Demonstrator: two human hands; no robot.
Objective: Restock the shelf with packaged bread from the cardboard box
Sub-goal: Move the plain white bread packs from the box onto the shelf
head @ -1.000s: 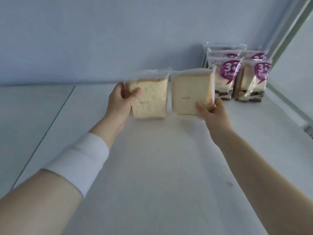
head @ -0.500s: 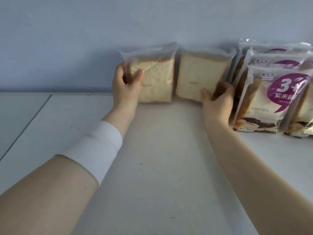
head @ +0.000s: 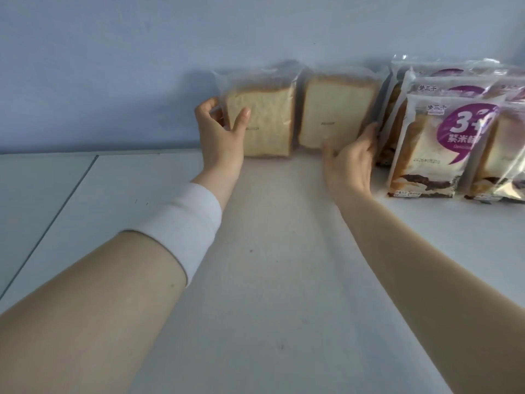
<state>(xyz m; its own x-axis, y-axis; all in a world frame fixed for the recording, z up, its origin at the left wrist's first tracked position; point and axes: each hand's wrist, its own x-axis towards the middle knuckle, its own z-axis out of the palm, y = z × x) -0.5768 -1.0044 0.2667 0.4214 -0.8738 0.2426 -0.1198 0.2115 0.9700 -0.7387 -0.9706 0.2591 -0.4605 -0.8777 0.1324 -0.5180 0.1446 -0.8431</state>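
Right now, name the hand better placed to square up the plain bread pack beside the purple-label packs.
Right. The right hand holds the right plain pack at its lower right corner, beside the purple-label packs. The left hand grips the left plain pack, farther away.

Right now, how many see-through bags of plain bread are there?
2. The left bread bag stands against the back wall, at the left hand; the right bread bag stands beside it, at the right hand. The purple-label bags might hide more.
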